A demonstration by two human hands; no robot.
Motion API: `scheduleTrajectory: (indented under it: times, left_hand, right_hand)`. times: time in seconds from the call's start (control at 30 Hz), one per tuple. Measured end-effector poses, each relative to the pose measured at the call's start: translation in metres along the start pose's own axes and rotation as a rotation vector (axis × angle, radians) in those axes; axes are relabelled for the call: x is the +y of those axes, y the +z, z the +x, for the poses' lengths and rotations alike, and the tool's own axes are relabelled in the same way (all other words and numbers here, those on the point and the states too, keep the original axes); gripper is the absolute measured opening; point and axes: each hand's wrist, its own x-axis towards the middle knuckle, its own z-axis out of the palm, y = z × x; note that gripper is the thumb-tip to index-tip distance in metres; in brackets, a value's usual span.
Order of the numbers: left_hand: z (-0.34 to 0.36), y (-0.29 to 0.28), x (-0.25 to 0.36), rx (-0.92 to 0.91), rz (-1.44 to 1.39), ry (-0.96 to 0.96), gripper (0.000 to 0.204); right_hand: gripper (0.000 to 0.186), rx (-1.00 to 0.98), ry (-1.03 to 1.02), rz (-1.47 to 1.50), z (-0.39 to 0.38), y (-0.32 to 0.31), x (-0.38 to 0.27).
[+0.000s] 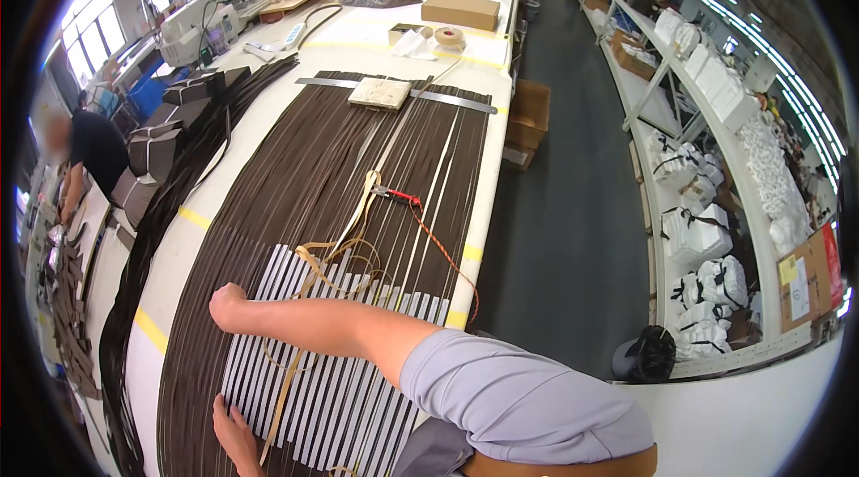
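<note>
Many long dark brown strips (295, 173) lie side by side along the white table (488, 182), their near ends white (340, 387). My right hand (228, 305) reaches across to the left and rests with curled fingers on the strips where brown meets white. My left hand (234, 430) lies flat, fingers apart, on the strips' near left part. A thin tan strap (309, 298) loops over the strips under my right forearm. A red-handled tool (398, 196) with an orange cord lies further up the strips, untouched.
A metal ruler (447, 99) and a pale pad (380, 92) sit across the strips' far end. A cardboard box (460, 10) and tape roll (450, 37) stand beyond. Dark strip piles (152, 235) run along the left. Shelves with white bags (707, 235) line the right aisle. Another person (85, 155) works at left.
</note>
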Motion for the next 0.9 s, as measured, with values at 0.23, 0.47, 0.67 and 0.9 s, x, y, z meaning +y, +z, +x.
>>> scheduleTrajectory:
  times: [0.23, 0.47, 0.67, 0.9]
  left_hand:
    - [0.007, 0.0, -0.003, 0.022, 0.001, 0.035, 0.035]
    - [0.024, -0.006, 0.008, 0.039, 0.049, 0.059, 0.025]
    - [0.036, -0.006, -0.011, 0.034, 0.03, 0.091, 0.024]
    - [0.037, -0.005, 0.017, 0.236, -0.047, 0.177, 0.018]
  right_hand:
    - [0.024, 0.011, -0.014, -0.035, 0.005, 0.006, 0.003]
    - [0.026, 0.005, -0.001, -0.084, 0.011, 0.007, 0.004]
    - [0.026, -0.007, -0.014, -0.09, 0.01, 0.003, -0.004]
    - [0.025, 0.01, 0.021, -0.093, 0.007, 0.009, -0.001]
